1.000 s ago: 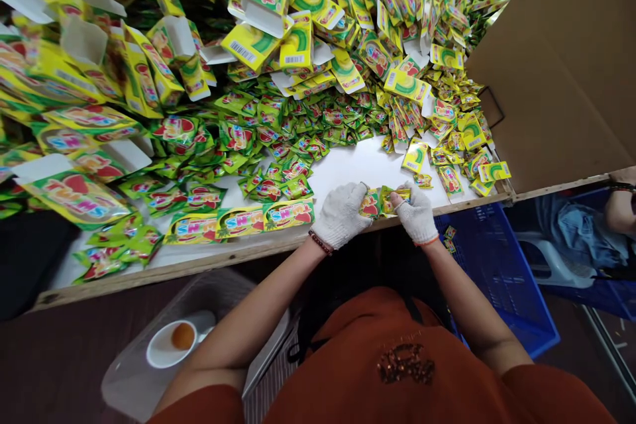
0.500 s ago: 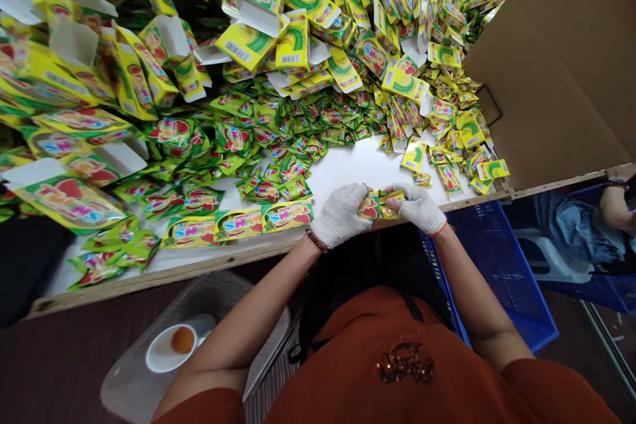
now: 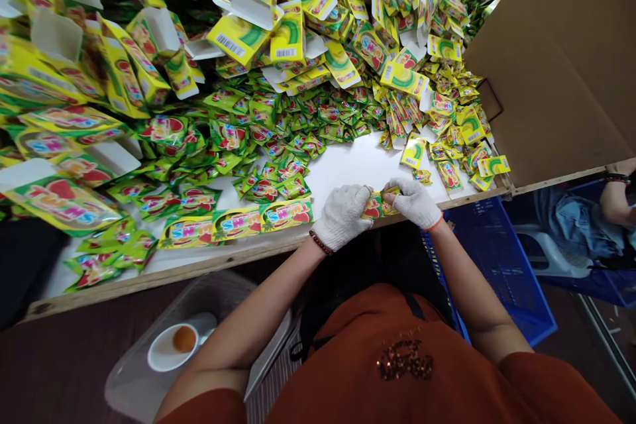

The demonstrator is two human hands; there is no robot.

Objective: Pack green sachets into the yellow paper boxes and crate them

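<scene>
My left hand [image 3: 344, 213], in a white knit glove, is closed around one end of a small candy box [image 3: 373, 206] with a watermelon print. My right hand [image 3: 416, 203], gloved too, pinches the box's other end, where a yellow piece shows; whether that is a flap or a sachet I cannot tell. Both hands are at the table's front edge. Left of them, three candy boxes [image 3: 285, 214] lie in a row along the edge. Green candy sachets [image 3: 293, 187] lie just behind that row. Beyond my right hand are a yellow sachet [image 3: 422, 176] and a yellow box [image 3: 413, 151].
Heaped boxes [image 3: 233, 40] and sachets cover the back of the white table [image 3: 348, 162]. A large cardboard sheet [image 3: 561, 66] stands at right. Below are a blue crate [image 3: 521, 278] and a stool with a white cup [image 3: 166, 361]. Another person's arm [image 3: 616, 202] shows far right.
Both hands keep hold of the small box at nearly the same spot. My right hand has shifted slightly left and up, closer to my left. The view has moved a little.
</scene>
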